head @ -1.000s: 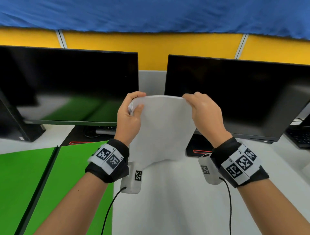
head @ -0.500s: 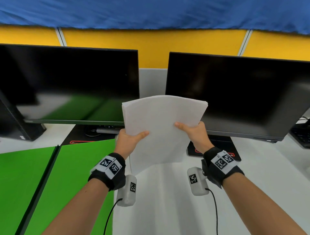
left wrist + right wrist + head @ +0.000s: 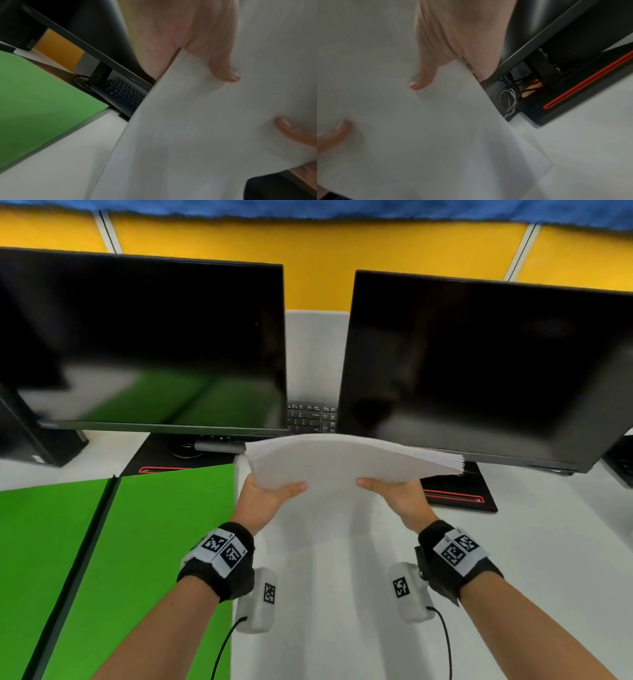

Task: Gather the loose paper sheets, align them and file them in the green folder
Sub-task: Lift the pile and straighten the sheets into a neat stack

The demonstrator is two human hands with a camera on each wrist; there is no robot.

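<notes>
A stack of white paper sheets [image 3: 342, 460] hangs in the air above the white desk, tilted away from me with its far edge fanned. My left hand [image 3: 270, 494] grips its left side, thumb on top. My right hand [image 3: 394, 491] grips its right side the same way. In the left wrist view the paper stack [image 3: 197, 121] fills the right half, with my thumb lying on it. In the right wrist view the paper stack [image 3: 402, 121] fills the left half. The green folder [image 3: 102, 542] lies open on the desk to my left, also seen as the green folder [image 3: 34, 101].
Two dark monitors [image 3: 144, 344] [image 3: 486, 371] stand at the back with a black keyboard [image 3: 311, 417] between them. A black monitor base with a red line [image 3: 455, 491] sits right of the paper. A dark computer case [image 3: 34, 436] stands at far left.
The stack came down from upright in front of the monitors to nearly flat and lower. Both hands slid from its top corners to its sides and dropped toward the desk.
</notes>
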